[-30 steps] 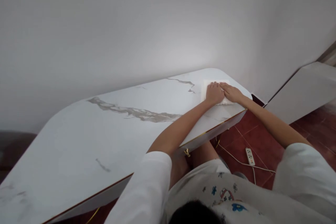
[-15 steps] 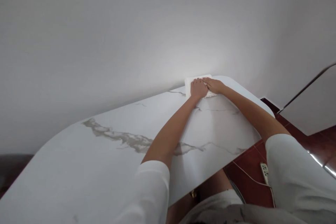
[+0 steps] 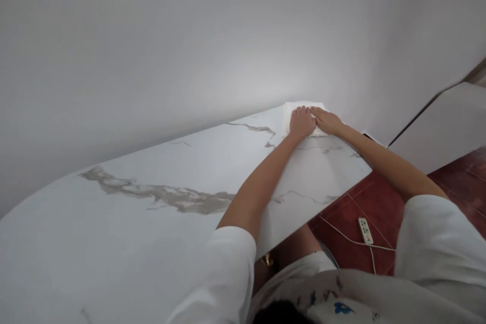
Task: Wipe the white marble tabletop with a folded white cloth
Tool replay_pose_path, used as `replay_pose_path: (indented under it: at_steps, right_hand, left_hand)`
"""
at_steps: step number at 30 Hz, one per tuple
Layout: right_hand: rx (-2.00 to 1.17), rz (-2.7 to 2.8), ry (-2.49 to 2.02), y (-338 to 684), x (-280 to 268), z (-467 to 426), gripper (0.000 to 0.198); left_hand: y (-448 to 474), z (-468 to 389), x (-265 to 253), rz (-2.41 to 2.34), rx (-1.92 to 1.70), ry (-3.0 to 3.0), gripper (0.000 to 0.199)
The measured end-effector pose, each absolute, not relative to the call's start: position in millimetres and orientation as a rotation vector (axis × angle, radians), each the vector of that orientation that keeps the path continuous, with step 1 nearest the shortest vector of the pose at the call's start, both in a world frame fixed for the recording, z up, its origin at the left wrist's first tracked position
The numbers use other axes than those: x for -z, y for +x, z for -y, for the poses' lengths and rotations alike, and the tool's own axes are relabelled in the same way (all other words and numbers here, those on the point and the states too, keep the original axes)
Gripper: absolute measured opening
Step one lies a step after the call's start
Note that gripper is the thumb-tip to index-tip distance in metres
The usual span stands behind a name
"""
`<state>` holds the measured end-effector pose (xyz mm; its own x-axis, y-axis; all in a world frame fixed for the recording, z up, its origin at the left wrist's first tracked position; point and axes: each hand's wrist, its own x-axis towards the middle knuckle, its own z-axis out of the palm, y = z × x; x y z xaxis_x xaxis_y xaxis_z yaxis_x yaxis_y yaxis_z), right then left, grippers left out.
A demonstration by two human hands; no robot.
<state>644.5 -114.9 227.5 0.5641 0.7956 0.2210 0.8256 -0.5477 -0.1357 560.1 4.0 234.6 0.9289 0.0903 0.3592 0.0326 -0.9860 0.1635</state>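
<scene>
A folded white cloth lies spread on the white marble-patterned tabletop, at its far right end by the wall. My left hand presses down on the middle of the cloth, its fingers laid flat over it and pointing away from me. From the right, my right hand rests on the cloth's right part, fingers stretched out, the tips touching or nearly touching my left hand. Both arms reach forward over the table. The palms and the cloth under them are hidden.
A plain pale wall runs along the table's far edge. On the red tiled floor to the right lies a white power strip with its cord. A pale panel stands beyond on the right.
Both hands and the cloth have slid to the right over the tabletop, towards its far right corner. The view has shifted, so the power strip appears farther left and higher.
</scene>
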Motion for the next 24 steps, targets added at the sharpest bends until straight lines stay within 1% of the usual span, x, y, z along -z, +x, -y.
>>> replay_pose_path:
  at_steps: [9,13,18,24]
  right_hand:
    - [0.229,1.301,-2.65,556.2,-231.2,206.4,0.054]
    - [0.272,1.273,-2.68,533.5,-230.3,247.5,0.054]
    - [0.385,1.198,-2.692,551.3,-226.0,272.5,0.053]
    - [0.381,1.112,-2.764,603.6,-228.1,249.6,0.052]
  left_hand:
    - [481.4,77.2,-235.1,0.0,-0.522,2.908,0.045]
    - [465.0,113.3,-232.0,0.055,-0.553,2.885,0.046]
    - [487.2,137.3,-234.2,0.14,-0.593,2.865,0.04]
    - [544.3,117.6,-235.7,0.187,-0.611,2.854,0.031]
